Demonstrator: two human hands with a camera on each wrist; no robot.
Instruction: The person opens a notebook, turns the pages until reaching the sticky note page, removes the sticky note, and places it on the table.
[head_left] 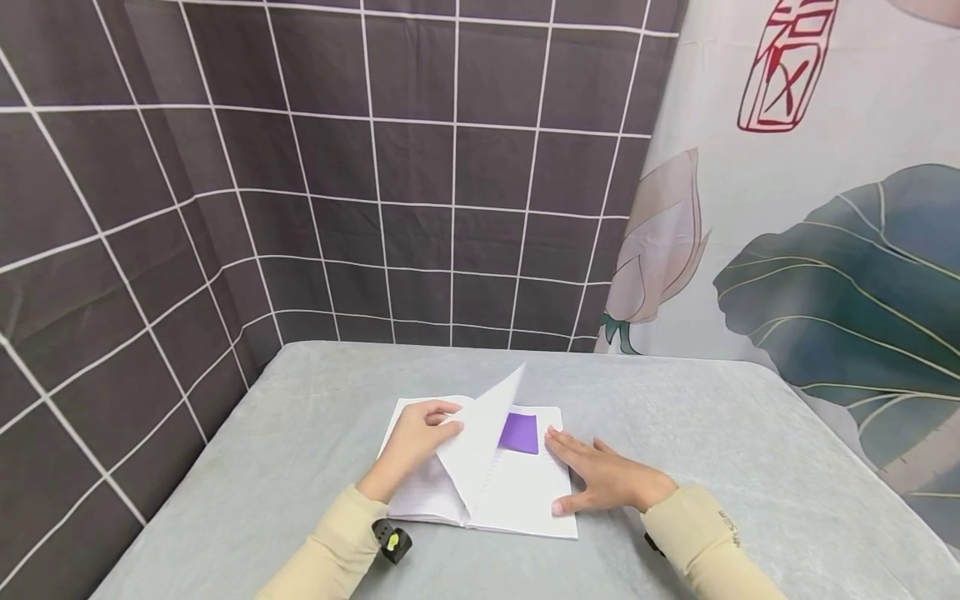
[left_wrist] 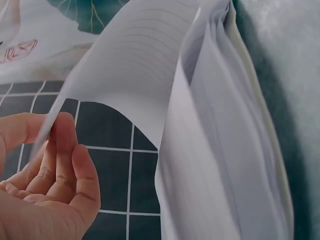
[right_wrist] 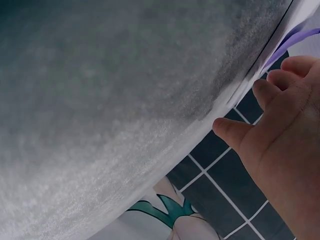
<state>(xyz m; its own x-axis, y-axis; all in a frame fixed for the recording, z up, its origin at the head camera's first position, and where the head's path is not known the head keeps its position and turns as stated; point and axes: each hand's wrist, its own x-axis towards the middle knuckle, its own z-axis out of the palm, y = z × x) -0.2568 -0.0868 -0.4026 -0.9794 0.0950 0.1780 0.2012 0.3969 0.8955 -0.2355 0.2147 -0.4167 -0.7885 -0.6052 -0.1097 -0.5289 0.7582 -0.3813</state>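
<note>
An open notebook (head_left: 525,500) with white lined pages lies on the table. One page (head_left: 480,442) stands raised and bent over the middle, and my left hand (head_left: 420,433) pinches its edge between thumb and fingers. In the left wrist view the lifted page (left_wrist: 135,55) curves away from the fingers (left_wrist: 65,135). A purple sticky note (head_left: 520,433) lies on the right-hand page, partly covered by the raised page. My right hand (head_left: 600,475) rests with spread fingers on the right edge of the notebook, fingertips beside the sticky note.
The table (head_left: 660,408) has a pale grey-blue cloth. Behind it hangs a dark curtain with a white grid (head_left: 412,167), and at the right a white curtain with a lotus print (head_left: 840,292). A black wristband (head_left: 393,542) sits at the left sleeve.
</note>
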